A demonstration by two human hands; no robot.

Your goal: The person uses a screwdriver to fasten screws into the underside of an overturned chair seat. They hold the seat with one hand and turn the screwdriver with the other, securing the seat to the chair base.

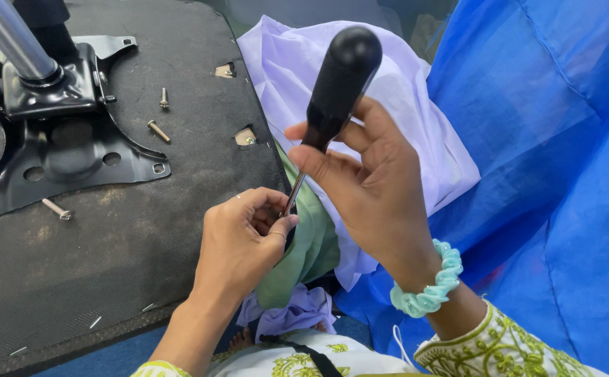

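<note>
blue cloth backdrop | chair-seat underside: mounting plate on, bolts loose, none driven | right hand grip clenched on screwdriver | left hand pinching its shaft

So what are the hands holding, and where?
The right hand grips a screwdriver low on its black handle; the left hand pinches the metal shaft near the tip.
</note>
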